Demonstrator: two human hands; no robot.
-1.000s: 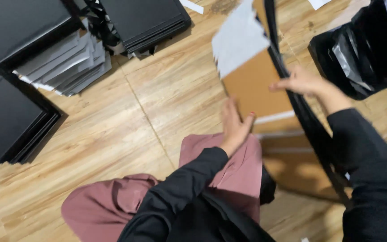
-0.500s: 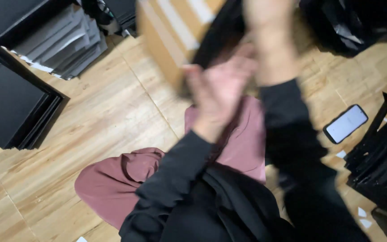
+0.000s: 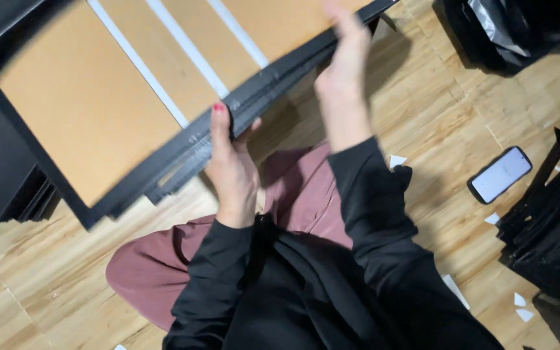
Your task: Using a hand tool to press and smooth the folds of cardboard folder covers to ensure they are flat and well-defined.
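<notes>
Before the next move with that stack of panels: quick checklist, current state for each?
1. Left hand gripping the stack of brown-faced panels at its black edge: ok, thumb on top.
2. Right hand holding the stack: cannot tell, blurred, fingers spread near the upper edge.
3. Panel edges aligned: not ok, lower layers stick out in steps near the left hand.
4. Phone away from the stack: ok, on the wooden floor to the right.
5. Floor free of litter: not ok, white paper scraps lie about.
</notes>
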